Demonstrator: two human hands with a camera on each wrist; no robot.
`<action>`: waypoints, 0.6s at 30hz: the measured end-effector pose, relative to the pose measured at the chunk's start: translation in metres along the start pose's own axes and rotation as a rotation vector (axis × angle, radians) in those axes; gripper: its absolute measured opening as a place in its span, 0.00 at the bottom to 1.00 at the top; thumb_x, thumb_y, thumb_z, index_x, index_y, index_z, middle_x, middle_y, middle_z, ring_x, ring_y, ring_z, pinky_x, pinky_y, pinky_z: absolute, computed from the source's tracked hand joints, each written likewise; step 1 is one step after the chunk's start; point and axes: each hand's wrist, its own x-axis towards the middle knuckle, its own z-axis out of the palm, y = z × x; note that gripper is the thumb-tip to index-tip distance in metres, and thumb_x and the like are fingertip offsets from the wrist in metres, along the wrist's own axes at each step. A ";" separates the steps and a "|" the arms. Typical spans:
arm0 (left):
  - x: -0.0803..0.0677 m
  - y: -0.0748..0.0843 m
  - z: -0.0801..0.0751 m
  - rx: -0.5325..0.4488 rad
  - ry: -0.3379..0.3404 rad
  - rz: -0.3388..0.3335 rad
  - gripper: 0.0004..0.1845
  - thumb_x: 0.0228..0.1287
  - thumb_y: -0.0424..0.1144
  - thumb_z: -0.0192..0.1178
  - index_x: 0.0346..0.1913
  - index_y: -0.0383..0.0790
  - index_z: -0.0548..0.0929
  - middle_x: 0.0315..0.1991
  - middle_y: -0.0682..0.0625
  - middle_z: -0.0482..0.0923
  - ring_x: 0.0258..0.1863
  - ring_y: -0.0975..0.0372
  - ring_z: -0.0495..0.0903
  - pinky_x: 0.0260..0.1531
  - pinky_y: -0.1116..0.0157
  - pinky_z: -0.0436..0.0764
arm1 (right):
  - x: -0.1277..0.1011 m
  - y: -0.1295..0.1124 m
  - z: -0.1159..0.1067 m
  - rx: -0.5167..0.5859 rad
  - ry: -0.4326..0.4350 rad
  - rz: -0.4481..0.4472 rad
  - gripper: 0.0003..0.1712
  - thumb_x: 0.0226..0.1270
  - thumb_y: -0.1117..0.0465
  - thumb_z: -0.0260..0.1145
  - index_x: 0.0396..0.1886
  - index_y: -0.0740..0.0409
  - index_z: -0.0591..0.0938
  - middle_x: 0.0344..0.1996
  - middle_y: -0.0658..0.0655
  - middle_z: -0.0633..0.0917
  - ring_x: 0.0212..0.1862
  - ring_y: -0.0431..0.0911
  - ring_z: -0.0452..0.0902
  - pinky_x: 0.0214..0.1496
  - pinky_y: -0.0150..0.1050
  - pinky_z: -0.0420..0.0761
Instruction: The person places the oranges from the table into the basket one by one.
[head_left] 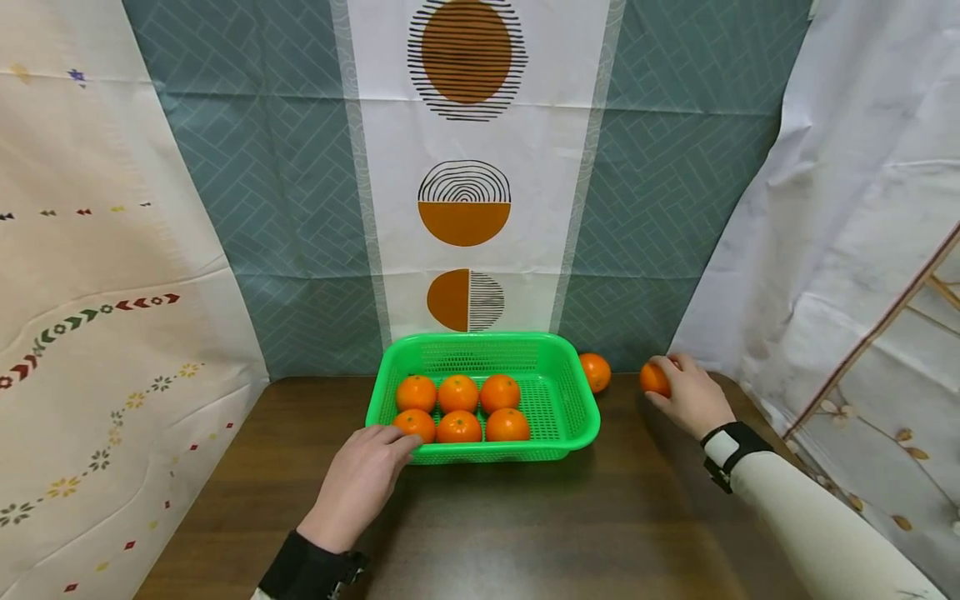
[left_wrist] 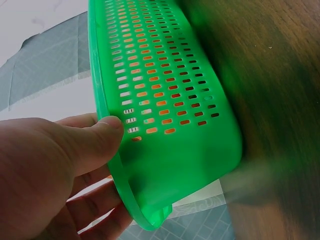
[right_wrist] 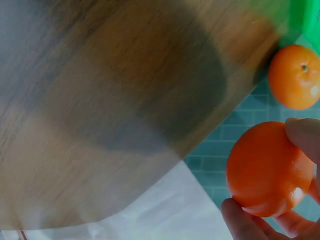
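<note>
A green plastic basket (head_left: 489, 452) with perforated walls stands at the back of the table, several oranges (head_left: 459, 427) grouped in its left and middle part. My left hand (head_left: 367, 467) grips the basket's front left rim; in the left wrist view the thumb lies on the outer wall (left_wrist: 175, 150) and the fingers go over the rim. My right hand (head_left: 693, 397) holds an orange (right_wrist: 267, 170) between thumb and fingers, right of the basket. Another orange (head_left: 595, 372) sits on the table against the basket's right side, a short way left of the right hand.
The dark wooden table (head_left: 487, 533) ends at a patterned cloth backdrop (head_left: 300, 208) behind the basket. Light printed cloths hang on the left (head_left: 112, 375) and on the right (head_left: 840, 250), close beside the right forearm. Inside the basket, the right end shows bare mesh floor.
</note>
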 end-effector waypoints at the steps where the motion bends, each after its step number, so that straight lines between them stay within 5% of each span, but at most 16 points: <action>1: 0.000 0.000 0.000 0.000 0.002 0.001 0.16 0.55 0.33 0.76 0.48 0.48 0.88 0.40 0.57 0.83 0.42 0.59 0.80 0.50 0.56 0.80 | 0.000 -0.002 -0.001 0.007 0.005 -0.006 0.32 0.60 0.54 0.77 0.61 0.57 0.76 0.54 0.67 0.73 0.46 0.64 0.75 0.46 0.65 0.79; 18: 0.000 -0.001 0.002 0.009 0.007 0.012 0.17 0.54 0.33 0.77 0.47 0.48 0.88 0.39 0.57 0.82 0.41 0.58 0.80 0.49 0.56 0.80 | -0.012 -0.026 -0.012 0.049 0.042 -0.049 0.32 0.60 0.51 0.78 0.61 0.55 0.77 0.54 0.65 0.73 0.42 0.60 0.77 0.42 0.59 0.82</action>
